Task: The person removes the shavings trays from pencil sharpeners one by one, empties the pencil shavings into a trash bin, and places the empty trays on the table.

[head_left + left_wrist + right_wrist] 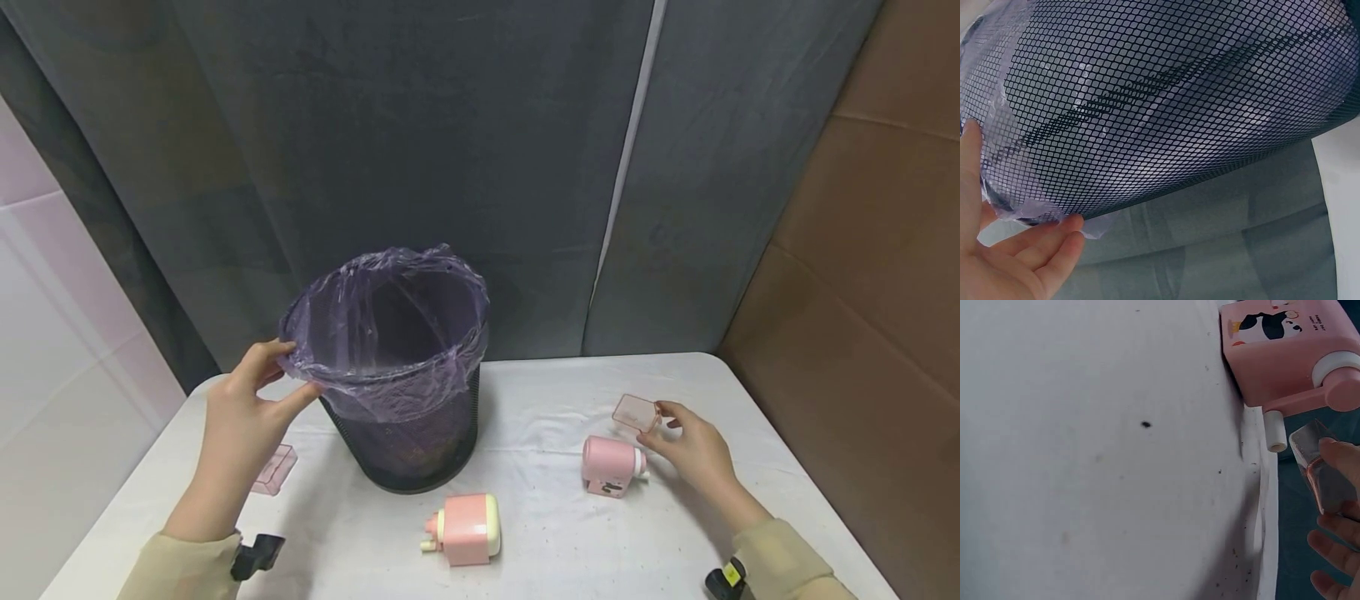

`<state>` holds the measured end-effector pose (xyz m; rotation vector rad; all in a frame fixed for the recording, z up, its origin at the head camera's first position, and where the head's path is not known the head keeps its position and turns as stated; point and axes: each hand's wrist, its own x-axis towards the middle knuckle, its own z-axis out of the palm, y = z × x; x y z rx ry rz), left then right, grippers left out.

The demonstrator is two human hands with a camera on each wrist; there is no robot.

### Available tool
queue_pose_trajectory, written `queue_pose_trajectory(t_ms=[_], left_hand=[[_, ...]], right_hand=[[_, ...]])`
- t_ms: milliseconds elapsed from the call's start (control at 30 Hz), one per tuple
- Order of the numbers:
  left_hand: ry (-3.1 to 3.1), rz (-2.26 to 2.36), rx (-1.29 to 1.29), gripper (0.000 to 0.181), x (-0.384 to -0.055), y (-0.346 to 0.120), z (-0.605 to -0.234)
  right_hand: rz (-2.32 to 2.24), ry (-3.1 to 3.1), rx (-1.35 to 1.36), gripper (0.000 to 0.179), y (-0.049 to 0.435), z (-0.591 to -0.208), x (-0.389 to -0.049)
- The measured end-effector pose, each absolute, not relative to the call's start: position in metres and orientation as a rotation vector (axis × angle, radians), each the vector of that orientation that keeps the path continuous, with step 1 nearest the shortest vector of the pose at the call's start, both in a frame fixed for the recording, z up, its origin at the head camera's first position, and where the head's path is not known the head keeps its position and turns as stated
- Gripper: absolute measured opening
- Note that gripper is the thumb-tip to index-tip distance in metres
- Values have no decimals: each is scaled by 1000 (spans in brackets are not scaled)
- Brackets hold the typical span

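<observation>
My left hand [243, 412] grips the rim of a black mesh trash bin [477, 408], with the thumb in front and fingers at the back edge. A purple plastic bag [405, 396] lines the bin and folds over its rim. In the head view my right hand [697, 450] pinches a clear pink plastic shavings tray [634, 412] at its right side. Just in front of that tray lies a pink pencil sharpener [609, 458]; the right wrist view shows its panda picture and crank handle [1297, 400].
A coral and cream pencil sharpener [467, 529] lies at the front middle of the white table [547, 533]. Another clear pink tray [276, 469] sits left of the bin, partly behind my left forearm. Dark specks [1145, 424] dot the cloth. A grey curtain [450, 125] hangs behind.
</observation>
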<state>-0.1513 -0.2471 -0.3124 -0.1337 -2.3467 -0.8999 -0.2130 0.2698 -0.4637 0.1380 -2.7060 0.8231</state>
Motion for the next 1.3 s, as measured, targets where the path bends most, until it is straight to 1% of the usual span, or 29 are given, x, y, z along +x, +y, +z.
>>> queue_pose_trajectory(t_ms=[633, 1300], left_hand=[[-2355, -906, -117, 51, -151, -247, -312], [-2350, -888, -127, 52, -150, -247, -314]], right_hand=[[809, -2750, 173, 61, 277, -487, -212], [800, -2782, 164, 61, 281, -497, -213]])
